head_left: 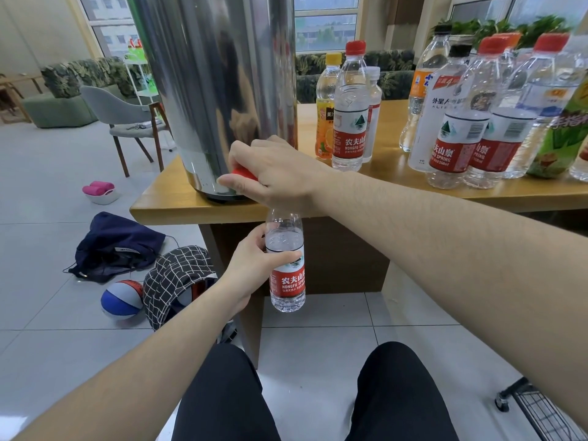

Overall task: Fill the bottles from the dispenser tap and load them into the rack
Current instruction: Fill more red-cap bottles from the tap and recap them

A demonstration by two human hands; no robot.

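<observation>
A tall steel dispenser stands at the corner of the wooden table. My right hand is curled over its red tap handle at the base. Just below the table edge, my left hand grips a clear, red-labelled bottle upright. Its open neck is hidden behind my right hand, under the tap. Water fills the bottle to about its shoulder. A black wire rack on casters shows at the bottom right corner.
Several capped bottles stand on the table: a group of three behind my right hand and a larger cluster at the right. On the floor at left lie a dark bag, a checked bag and a ball. My knees are below.
</observation>
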